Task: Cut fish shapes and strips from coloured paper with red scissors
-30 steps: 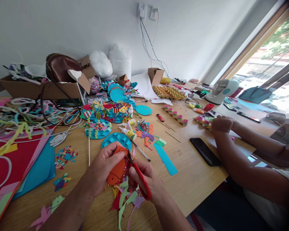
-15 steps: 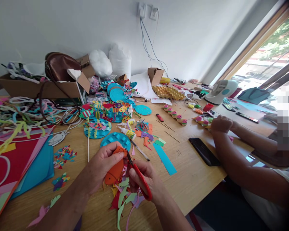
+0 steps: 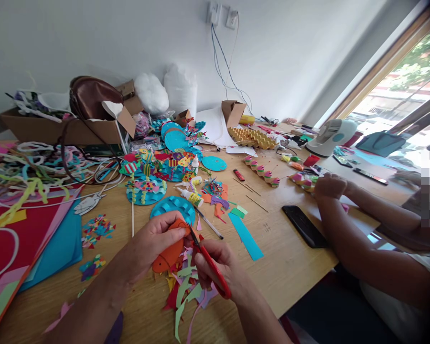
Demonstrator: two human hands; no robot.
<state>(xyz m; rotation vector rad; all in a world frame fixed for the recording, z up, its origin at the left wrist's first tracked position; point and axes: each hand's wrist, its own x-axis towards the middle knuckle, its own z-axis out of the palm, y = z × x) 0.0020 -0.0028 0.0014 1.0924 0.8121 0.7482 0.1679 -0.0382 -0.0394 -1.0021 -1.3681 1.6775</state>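
My left hand [image 3: 161, 236] pinches an orange paper fish [image 3: 167, 251], which has drawn lines and a dot for an eye. In my right hand [image 3: 215, 263] are red-handled scissors [image 3: 219, 277], their dark blades at the upper right edge of the fish. Under my hands lies a heap of paper scraps [image 3: 186, 286] in green, pink, red and yellow. Just beyond the fish sits a blue scalloped paper disc [image 3: 172, 210]. A pen [image 3: 210, 224] and a glue bottle [image 3: 191, 197] lie behind it.
Coloured paper sheets [image 3: 53, 253] and tangled pipe cleaners [image 3: 32, 172] cover the left side. A blue paper strip [image 3: 246, 236] and a black phone [image 3: 304, 227] lie to the right. Another person's hands [image 3: 331, 186] work at the right edge. A cardboard box [image 3: 57, 134] stands behind.
The scissors have shifted slightly right and down, and the fish has tilted a little in my left hand. The whole view has moved slightly.
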